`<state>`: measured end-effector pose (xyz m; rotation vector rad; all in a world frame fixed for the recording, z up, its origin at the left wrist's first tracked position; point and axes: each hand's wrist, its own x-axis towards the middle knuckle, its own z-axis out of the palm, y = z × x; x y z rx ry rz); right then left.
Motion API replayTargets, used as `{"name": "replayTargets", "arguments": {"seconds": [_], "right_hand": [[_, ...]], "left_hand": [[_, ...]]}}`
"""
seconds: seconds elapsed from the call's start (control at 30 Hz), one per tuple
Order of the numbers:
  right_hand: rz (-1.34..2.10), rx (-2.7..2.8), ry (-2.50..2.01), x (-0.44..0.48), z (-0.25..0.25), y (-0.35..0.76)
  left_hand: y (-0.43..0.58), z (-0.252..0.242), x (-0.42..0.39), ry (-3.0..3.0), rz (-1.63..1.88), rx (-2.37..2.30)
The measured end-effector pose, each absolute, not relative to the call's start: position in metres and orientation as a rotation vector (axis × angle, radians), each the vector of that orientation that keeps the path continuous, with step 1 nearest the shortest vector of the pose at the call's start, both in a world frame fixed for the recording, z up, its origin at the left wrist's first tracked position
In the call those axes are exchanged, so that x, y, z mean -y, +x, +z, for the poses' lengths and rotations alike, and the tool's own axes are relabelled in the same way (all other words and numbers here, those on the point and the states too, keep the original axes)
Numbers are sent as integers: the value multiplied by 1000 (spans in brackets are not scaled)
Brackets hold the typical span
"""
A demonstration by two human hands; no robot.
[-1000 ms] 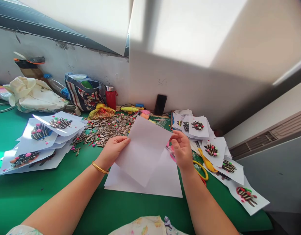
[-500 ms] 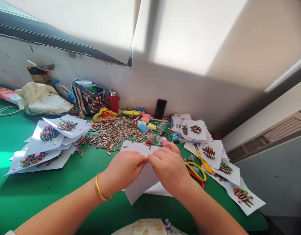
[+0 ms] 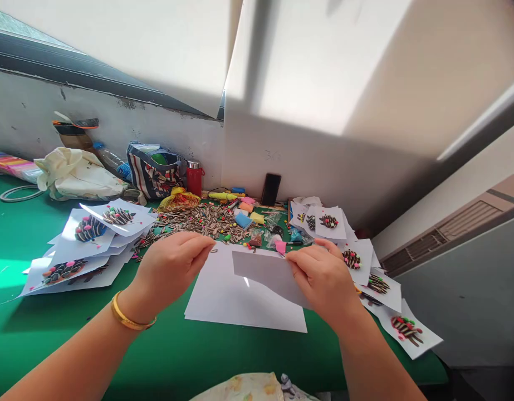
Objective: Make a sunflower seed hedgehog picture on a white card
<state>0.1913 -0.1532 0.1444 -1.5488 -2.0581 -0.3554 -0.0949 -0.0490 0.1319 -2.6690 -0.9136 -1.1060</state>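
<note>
My right hand [image 3: 323, 278] pinches a folded strip of white paper [image 3: 265, 270] and holds it just above the green table [image 3: 73, 334]. My left hand [image 3: 169, 267], with a gold bangle [image 3: 129, 320] on the wrist, sits a little to the left of the strip, fingertips pressed together. I cannot make out whether anything is between them. Flat white sheets [image 3: 240, 303] lie on the table under both hands.
A heap of striped sunflower seeds [image 3: 198, 220] with small clay pieces [image 3: 244, 220] lies behind the hands. Paper cards bearing seed figures are piled at the left [image 3: 89, 228] and right [image 3: 352, 259]. A striped bag [image 3: 154, 175], red flask [image 3: 194, 178] and phone [image 3: 270, 189] stand along the wall.
The open sheet was brought down and folded with both hands together. Now the hands have parted: the right one keeps the folded strip, the left has drawn away to the left.
</note>
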Motion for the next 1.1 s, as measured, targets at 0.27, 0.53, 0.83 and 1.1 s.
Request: {"name": "replayTargets", "arguments": {"seconds": [0.27, 0.53, 0.83, 1.1], "right_hand": [[-362, 2130, -1397, 157, 145, 145], [-238, 2095, -1428, 166, 147, 184], [-322, 2069, -1437, 166, 143, 175], [-401, 2198, -1468, 161, 135, 167]], "left_hand": [[-47, 138, 94, -2765, -945, 656], [-64, 141, 83, -2780, -781, 685], [-54, 148, 84, -2772, -739, 623], [-57, 145, 75, -2808, -688, 575]]}}
